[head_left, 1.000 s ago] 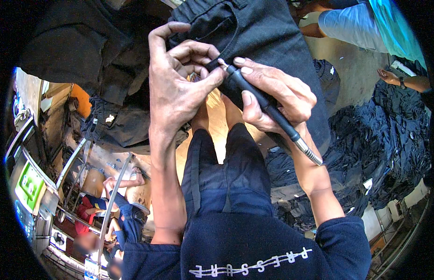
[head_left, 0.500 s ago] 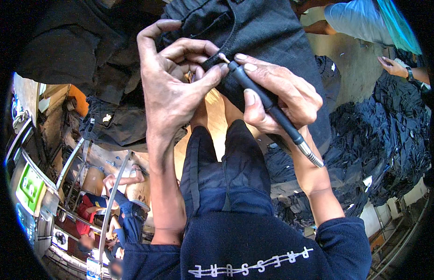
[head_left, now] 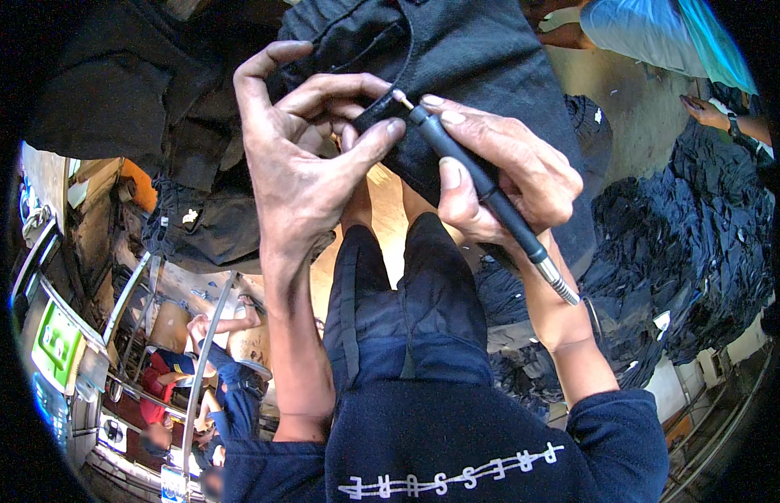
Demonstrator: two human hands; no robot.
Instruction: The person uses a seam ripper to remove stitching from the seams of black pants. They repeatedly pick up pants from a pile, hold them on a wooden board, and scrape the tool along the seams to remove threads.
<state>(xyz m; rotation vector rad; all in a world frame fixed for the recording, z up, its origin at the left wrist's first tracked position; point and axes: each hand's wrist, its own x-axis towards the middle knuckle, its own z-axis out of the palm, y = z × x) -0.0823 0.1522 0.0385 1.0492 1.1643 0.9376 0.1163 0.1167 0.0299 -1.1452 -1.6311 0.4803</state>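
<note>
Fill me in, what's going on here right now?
A person is working on a black garment with both hands. The left hand pinches an edge of it between thumb and fingers, while the right hand grips a black pen-shaped tool. The tool's pale tip is right by that edge; whether it touches is hard to tell. A heap of dark cloth lies to the right.

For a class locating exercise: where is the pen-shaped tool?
Head view, right of centre: the right hand grips the pen-shaped tool, tip near the black garment.
</note>
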